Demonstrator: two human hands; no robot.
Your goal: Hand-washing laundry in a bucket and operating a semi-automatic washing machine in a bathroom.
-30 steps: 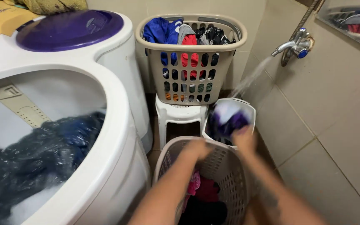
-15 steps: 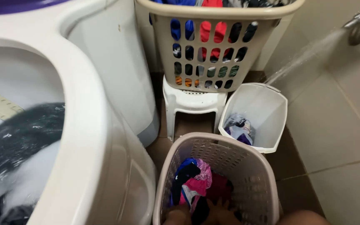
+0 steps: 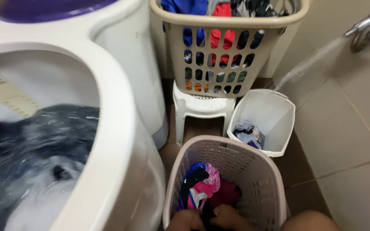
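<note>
Near basket beige, perforated; clothes inside pink, blue, black, dark red. Far basket cream, slotted. Stool and bin white. Washer lid purple. Tub laundry dark, possibly navy.

The near basket is open on top, though clothes fill its bottom. The washer walls its left side, touching or just beside it. The stool and white bin stand close behind. Bare floor lies free to the right.
</note>
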